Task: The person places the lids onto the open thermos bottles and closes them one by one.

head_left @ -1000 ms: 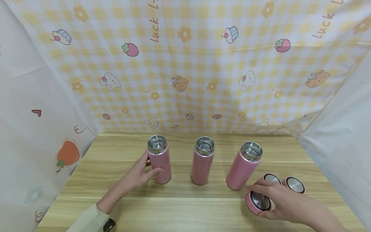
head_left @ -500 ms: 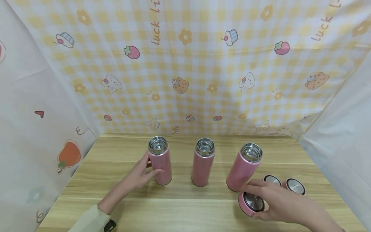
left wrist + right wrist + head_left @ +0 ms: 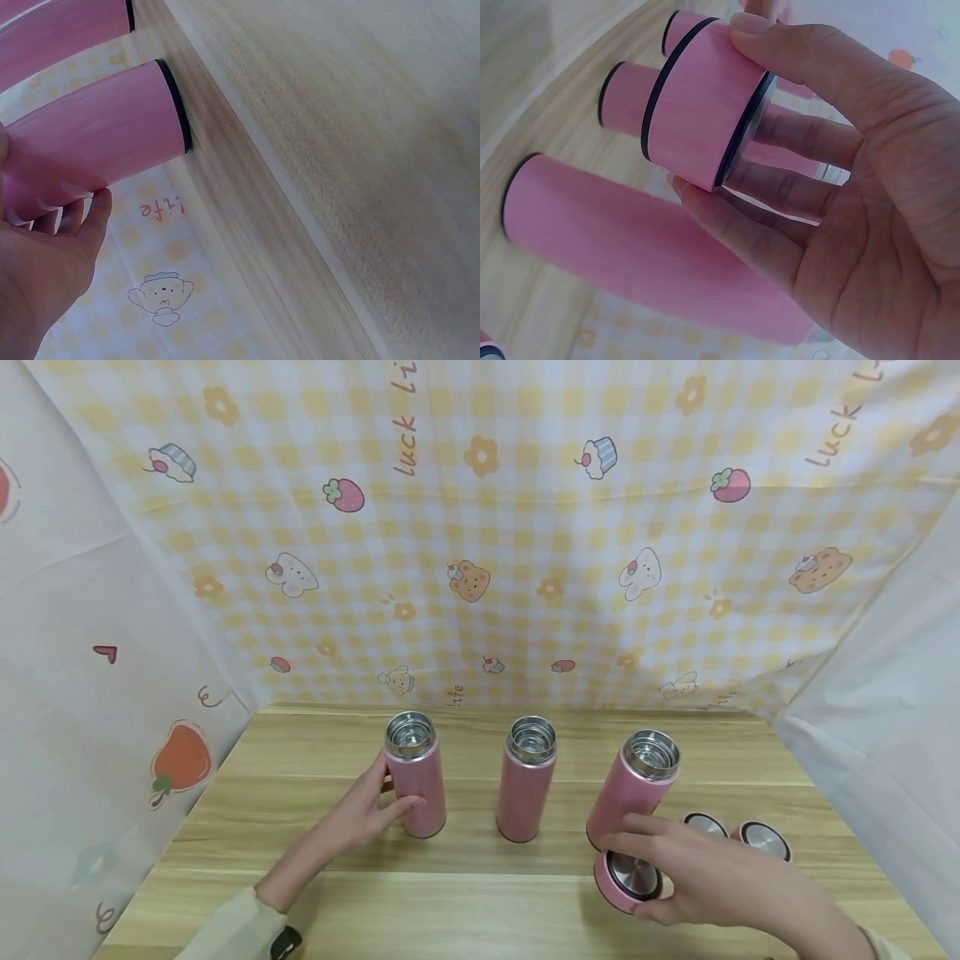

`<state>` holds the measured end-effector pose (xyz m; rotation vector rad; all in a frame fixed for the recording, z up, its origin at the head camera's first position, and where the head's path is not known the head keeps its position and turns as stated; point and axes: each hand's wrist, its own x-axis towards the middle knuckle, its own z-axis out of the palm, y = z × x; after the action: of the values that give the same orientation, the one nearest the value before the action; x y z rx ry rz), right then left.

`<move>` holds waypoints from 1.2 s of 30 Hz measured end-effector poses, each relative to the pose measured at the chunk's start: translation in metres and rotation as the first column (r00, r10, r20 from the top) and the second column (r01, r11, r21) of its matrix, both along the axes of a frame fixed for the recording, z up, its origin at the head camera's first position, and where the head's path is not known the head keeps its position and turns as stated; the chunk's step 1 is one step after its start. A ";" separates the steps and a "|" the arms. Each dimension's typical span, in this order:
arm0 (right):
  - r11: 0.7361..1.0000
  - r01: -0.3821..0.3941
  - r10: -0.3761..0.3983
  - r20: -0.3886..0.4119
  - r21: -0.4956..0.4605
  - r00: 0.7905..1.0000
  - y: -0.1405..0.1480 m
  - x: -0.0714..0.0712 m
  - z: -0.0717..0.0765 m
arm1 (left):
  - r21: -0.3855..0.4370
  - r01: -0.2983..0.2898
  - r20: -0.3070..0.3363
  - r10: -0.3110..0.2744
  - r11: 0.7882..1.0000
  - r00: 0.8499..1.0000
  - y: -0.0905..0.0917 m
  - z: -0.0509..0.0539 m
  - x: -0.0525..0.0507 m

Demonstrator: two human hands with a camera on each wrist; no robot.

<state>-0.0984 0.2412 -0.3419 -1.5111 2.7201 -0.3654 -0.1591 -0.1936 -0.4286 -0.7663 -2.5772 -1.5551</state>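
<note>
Three pink thermos bottles with uncovered steel mouths stand in a row in the head view. My left hand (image 3: 366, 812) grips the left bottle (image 3: 420, 797) low on its body, thumb in front and fingers behind. The middle bottle (image 3: 522, 802) stands apart from both hands. A pink bottle lid (image 3: 617, 885) with a steel top is held by its rim in my right hand (image 3: 697, 881), in front of the right bottle (image 3: 622, 802). In the right wrist view, thumb and fingers pinch the lid (image 3: 701, 105) clear of the table.
Two more pink lids, a nearer-left one (image 3: 705, 823) and a right one (image 3: 765, 841), lie on the wooden table (image 3: 450, 910) to the right of the bottles. A checked cloth (image 3: 525, 635) hangs behind the table, with white cloth (image 3: 885, 735) at the sides.
My right hand has carried the lid leftward, from beside the other lids to in front of the right bottle. The left hand keeps its hold on the left bottle.
</note>
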 end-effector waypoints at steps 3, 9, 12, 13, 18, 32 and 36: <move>1.000 -0.024 0.025 -0.032 0.011 0.999 -0.006 -0.001 0.003 | 0.001 0.000 -0.002 0.000 1.000 1.000 0.000 0.000 0.000; 0.998 -0.064 0.065 -0.077 0.021 0.995 -0.015 -0.002 0.009 | -0.004 -0.003 -0.004 0.003 1.000 1.000 0.001 -0.001 0.000; 0.998 -0.060 0.062 -0.067 0.029 0.996 -0.020 -0.001 0.013 | -0.008 0.003 -0.003 -0.003 1.000 1.000 0.002 -0.002 -0.001; 0.998 -0.062 0.064 -0.063 0.033 0.996 -0.022 -0.001 0.014 | -0.006 0.004 -0.001 -0.004 1.000 1.000 0.003 -0.002 -0.001; 0.997 -0.071 0.072 -0.039 0.032 0.997 -0.033 -0.002 0.022 | 0.008 -0.014 0.012 0.014 1.000 1.000 0.002 -0.001 0.000; 0.992 -0.124 0.128 -0.107 0.035 0.986 -0.048 -0.006 0.043 | 0.000 -0.025 0.018 0.025 1.000 1.000 0.001 0.002 0.002; 0.989 -0.147 0.150 -0.127 0.031 0.981 -0.054 -0.007 0.049 | 0.000 -0.023 0.028 0.023 1.000 0.999 0.002 0.003 0.001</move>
<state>-0.1050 0.1874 -0.2933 -1.7775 2.6708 -0.2422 -0.1580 -0.1919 -0.4259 -0.7175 -2.5954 -1.5716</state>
